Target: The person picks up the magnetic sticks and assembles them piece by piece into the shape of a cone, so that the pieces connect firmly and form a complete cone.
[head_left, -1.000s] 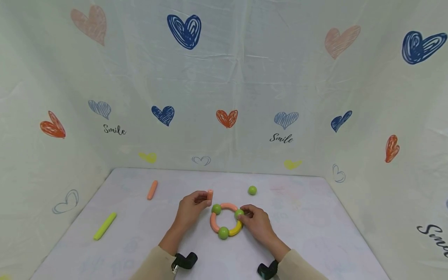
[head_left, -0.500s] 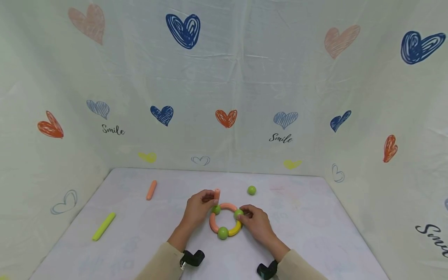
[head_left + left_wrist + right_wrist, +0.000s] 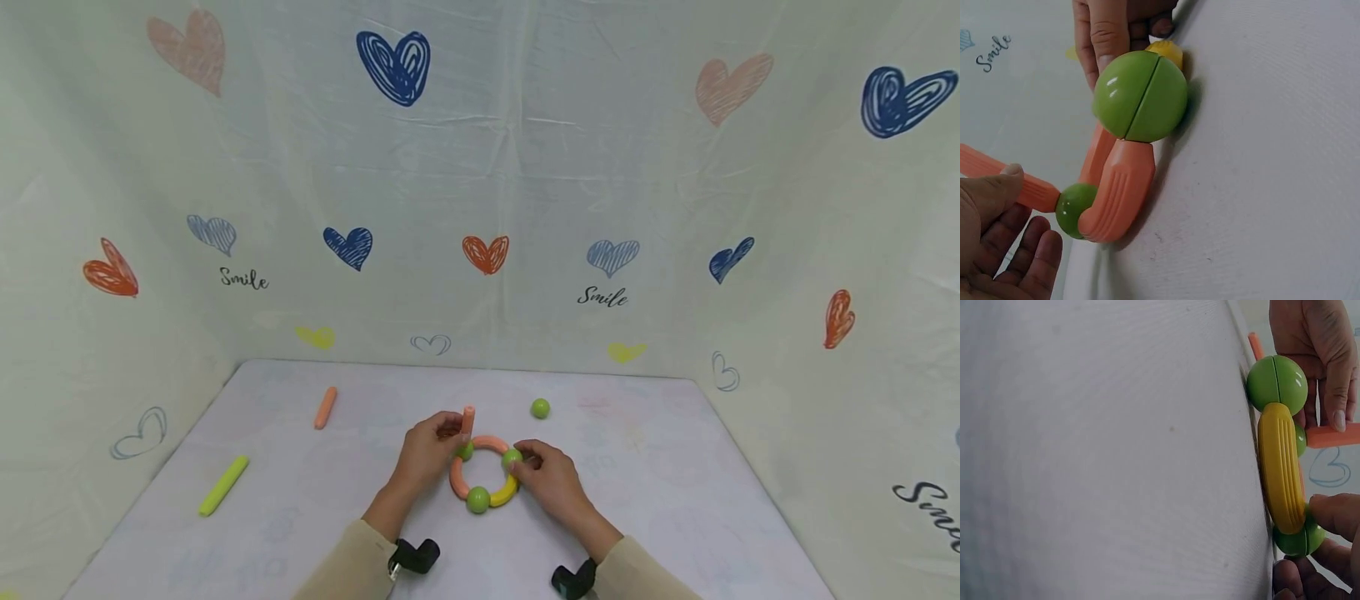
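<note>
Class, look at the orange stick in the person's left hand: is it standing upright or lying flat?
Upright. The orange stick rises from a green ball of the ring, pinched by the left hand.

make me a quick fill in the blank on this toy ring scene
1. The left hand holds a straight stick coloured ____.
2. The ring has ____ green balls in it.
3. The right hand touches the ring's ____ ball.
4. The ring's single yellow piece is ____ in shape.

Missing words: orange; three; right; curved
</note>
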The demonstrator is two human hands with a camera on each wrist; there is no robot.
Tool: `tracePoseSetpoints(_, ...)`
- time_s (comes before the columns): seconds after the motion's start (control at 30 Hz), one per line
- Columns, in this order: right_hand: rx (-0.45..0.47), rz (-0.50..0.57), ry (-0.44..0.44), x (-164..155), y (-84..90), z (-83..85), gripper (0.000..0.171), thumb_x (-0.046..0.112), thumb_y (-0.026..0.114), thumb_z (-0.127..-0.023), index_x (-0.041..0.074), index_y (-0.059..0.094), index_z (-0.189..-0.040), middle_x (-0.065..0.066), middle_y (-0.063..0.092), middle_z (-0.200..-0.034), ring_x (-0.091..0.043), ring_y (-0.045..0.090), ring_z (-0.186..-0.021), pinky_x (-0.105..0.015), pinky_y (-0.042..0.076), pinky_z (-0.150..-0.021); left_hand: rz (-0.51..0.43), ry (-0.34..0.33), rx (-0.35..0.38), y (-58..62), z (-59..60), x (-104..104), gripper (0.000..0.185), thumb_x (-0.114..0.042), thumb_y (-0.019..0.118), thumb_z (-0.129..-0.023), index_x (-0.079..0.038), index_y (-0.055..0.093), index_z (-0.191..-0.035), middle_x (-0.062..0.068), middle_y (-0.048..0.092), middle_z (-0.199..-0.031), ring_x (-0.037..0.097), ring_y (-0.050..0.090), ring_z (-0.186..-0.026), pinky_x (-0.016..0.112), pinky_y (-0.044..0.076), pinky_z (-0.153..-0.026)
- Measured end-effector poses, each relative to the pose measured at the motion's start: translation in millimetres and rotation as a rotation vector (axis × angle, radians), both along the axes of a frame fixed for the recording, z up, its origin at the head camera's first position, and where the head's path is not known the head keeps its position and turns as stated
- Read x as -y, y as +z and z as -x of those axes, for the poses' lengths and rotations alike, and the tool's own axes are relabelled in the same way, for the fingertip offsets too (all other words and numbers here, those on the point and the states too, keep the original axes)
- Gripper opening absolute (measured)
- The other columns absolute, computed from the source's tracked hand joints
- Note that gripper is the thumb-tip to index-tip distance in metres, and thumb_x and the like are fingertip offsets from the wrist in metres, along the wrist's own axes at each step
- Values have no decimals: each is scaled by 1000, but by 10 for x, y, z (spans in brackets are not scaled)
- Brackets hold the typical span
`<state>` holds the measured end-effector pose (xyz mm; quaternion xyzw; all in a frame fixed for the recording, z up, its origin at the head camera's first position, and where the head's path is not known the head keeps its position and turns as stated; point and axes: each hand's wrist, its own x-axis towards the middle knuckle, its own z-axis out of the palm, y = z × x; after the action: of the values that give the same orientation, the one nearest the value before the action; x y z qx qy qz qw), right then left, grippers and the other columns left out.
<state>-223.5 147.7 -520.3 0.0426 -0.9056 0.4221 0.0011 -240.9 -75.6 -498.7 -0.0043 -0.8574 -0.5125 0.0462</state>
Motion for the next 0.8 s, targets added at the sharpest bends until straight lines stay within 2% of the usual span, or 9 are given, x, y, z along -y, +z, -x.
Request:
tracePoseSetpoints(0.2,12,-17,13,-13,-9,5,35,23,76,-95,11,74,-128,0,70,-100,-14,55,-84,-25,47,-67,37,-16,28,-58,-31,4,31,-15,79,-95,-9,72,-125,6,75,-115,21,69,-106,40,61,-91)
tracePoseSetpoints(0.5,-7,14,-2,-29,-40,-10,27,23,81,-92,10,74,-115,1,68,-97,-13,56,-81,-23,47,-64,29,-36,-2,-105,-47,10,28,-11,76,-96,-10,73,-124,6,75,-118,22,69,-109,42,60,-94)
tracePoseSetpoints(0.63,-9,12,2,-30,-49,-33,27,24,84,-90,11,72,-110,1,63,-89,-14,55,-78,-23,46,-62,20,-37,-11,-113,-43,22,27,-10,75,-96,-10,73,-123,7,75,-121,24,69,-111,46,58,-97)
tracePoseSetpoints(0.8,-16,2,27,-36,-56,-51,32,27,86,-89,10,69,-109,1,62,-89,-13,54,-78,-23,45,-62,17,-24,-3,-122,-51,46,28,-15,77,-97,-10,73,-124,7,74,-122,25,69,-114,46,58,-99)
